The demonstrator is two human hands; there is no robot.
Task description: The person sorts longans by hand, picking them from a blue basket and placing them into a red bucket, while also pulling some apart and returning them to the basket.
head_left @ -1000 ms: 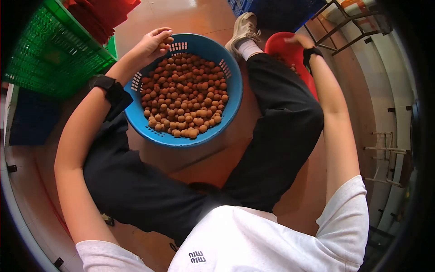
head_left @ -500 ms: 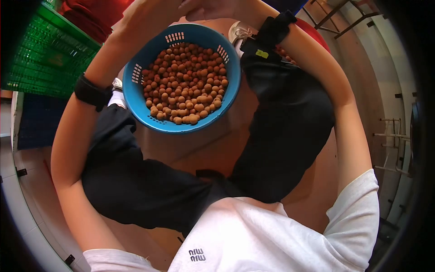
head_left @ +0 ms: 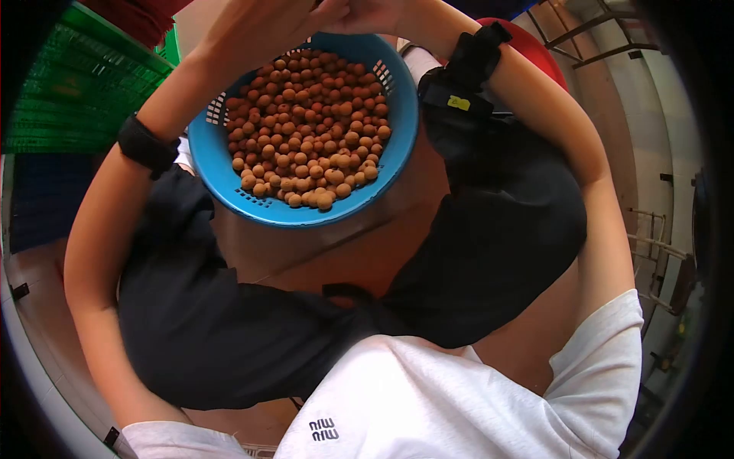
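A blue plastic basket with slotted sides stands on the floor between my legs, filled with round brown longans. Above its far rim, at the top edge of the view, my left hand and my right hand come close together. The frame cuts off most of their fingers, so whatever they may hold is hidden. Black bands circle both wrists.
Green plastic crates are stacked at the left, above a dark blue crate. A red basin sits behind my right forearm. Metal racks stand along the right side.
The view has shifted, so the basket appears larger and slightly further left. Both hands stay near each other at the top edge, with their fingers in a slightly different position.
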